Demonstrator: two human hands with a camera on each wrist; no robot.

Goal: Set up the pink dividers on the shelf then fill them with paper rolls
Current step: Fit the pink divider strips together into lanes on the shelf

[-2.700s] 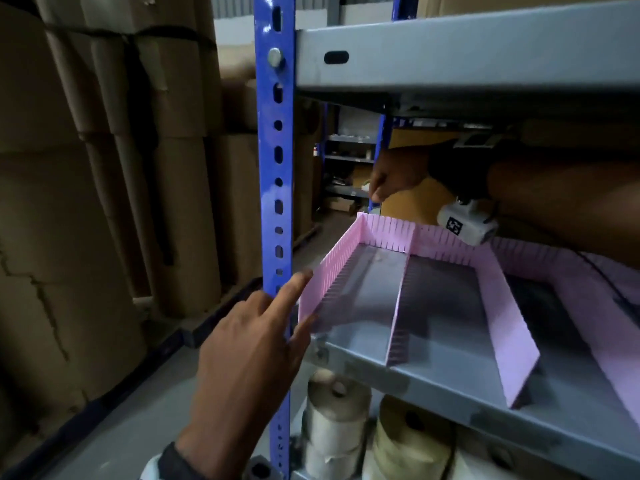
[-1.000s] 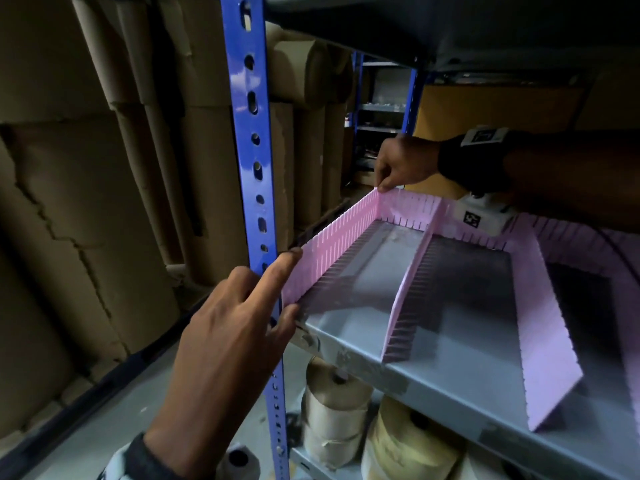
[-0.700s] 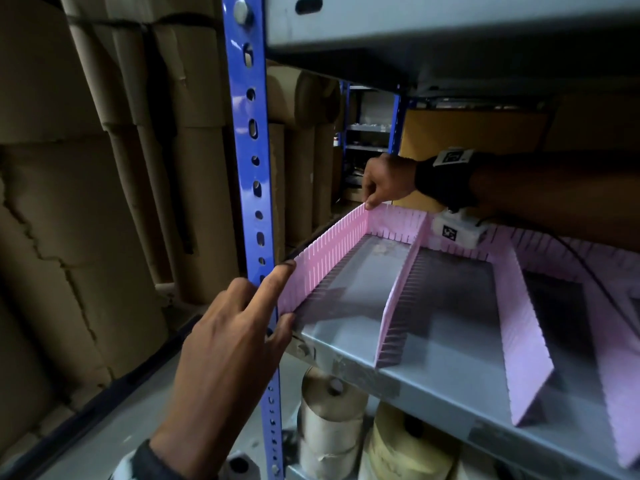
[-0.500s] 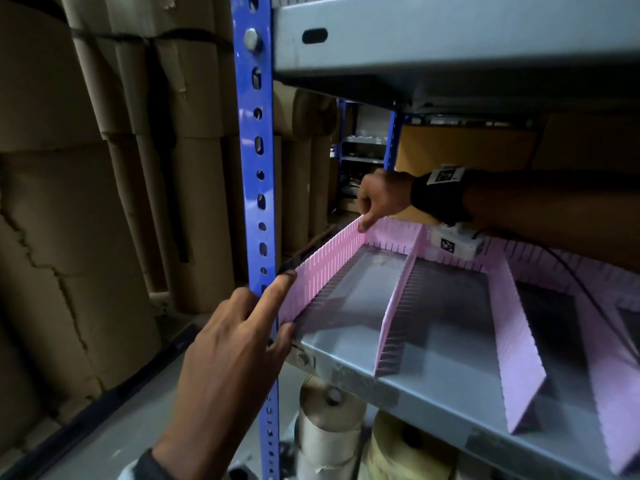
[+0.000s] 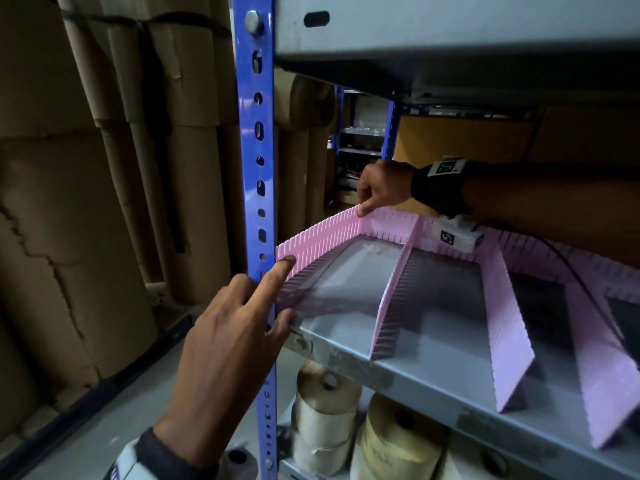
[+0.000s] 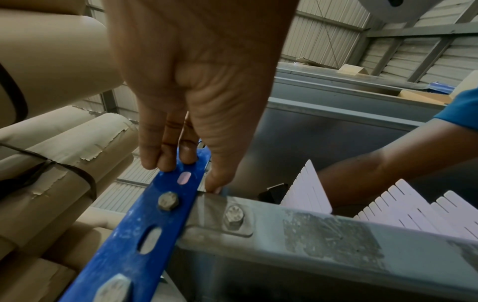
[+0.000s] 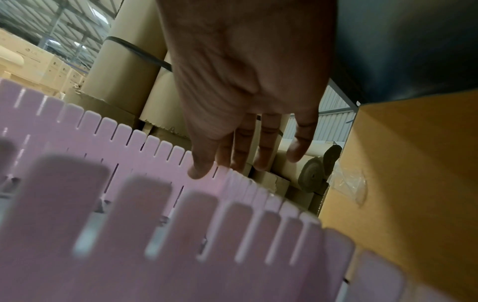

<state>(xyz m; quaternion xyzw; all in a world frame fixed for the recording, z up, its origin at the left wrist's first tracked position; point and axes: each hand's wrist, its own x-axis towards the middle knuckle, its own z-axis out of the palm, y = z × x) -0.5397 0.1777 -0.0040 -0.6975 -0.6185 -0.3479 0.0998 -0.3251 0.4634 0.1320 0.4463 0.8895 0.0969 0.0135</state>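
Several pink slotted dividers stand on the grey shelf (image 5: pixel 433 344). The leftmost divider (image 5: pixel 322 233) runs front to back along the shelf's left edge and meets the back divider (image 5: pixel 391 226). My left hand (image 5: pixel 282 289) has its index finger straight against the front end of the leftmost divider, thumb at the shelf's front corner. In the left wrist view the left hand (image 6: pixel 191 173) lies across the blue post (image 6: pixel 145 224). My right hand (image 5: pixel 363 207) reaches to the back corner. Its thumb (image 7: pixel 199 171) touches the divider's top edge (image 7: pixel 129 153). Paper rolls (image 5: pixel 325 410) sit on the shelf below.
Two more dividers (image 5: pixel 391 296) (image 5: pixel 509 323) split the shelf into bays. The upper shelf (image 5: pixel 450 29) hangs low overhead. Tall cardboard tubes (image 5: pixel 104 168) stand left of the rack. A brown box (image 7: pixel 413 163) sits behind the shelf at the right.
Both hands stay at the two ends of the leftmost divider. The view has shifted slightly, and the right hand's thumb has come down onto the back corner.
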